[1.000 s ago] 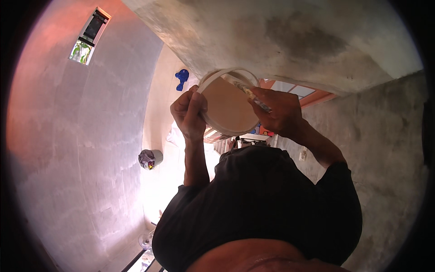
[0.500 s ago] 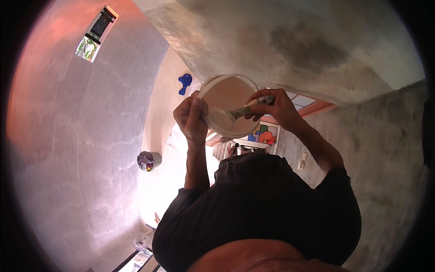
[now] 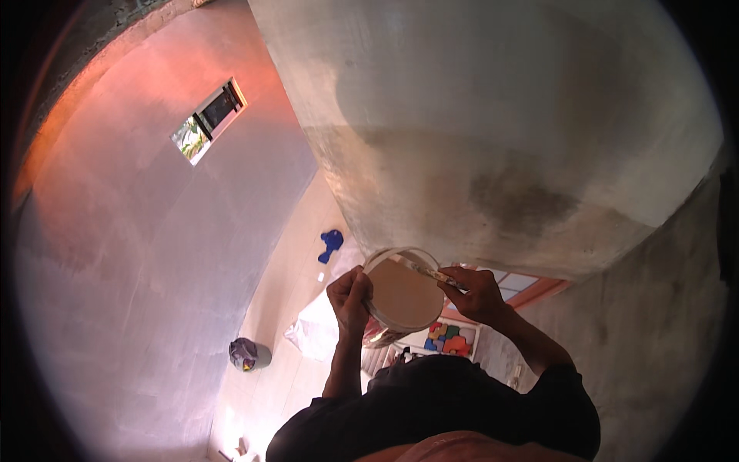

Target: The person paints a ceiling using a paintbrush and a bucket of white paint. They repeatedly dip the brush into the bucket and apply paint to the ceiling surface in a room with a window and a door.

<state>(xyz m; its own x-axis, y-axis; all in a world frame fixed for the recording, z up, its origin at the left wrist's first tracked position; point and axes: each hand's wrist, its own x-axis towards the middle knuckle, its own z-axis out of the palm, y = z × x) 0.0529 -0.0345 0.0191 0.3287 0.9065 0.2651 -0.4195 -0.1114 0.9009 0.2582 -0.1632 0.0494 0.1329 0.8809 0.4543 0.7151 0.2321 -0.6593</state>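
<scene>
In front of my chest hangs a whitish round bucket filled with pale beige, paint-like liquid. My left hand is closed on its left rim, thumb on the near side. In my right hand is the handle of a paint-stained brush, gripped at the right rim. The brush slants up and left across the bucket's opening, its head towards the far inner wall. Whether the bristles touch the liquid or the wall I cannot tell.
A grey wall with dark patches rises just ahead. Another wall with a small window stands left. On the floor lie a blue cloth-like thing and a pale sheet; a lined bin stands nearby. Multicoloured patchwork shows below.
The view has tilted up, so the bucket and both hands sit lower in the picture. The brush has shifted from the near part of the bucket to its far right rim.
</scene>
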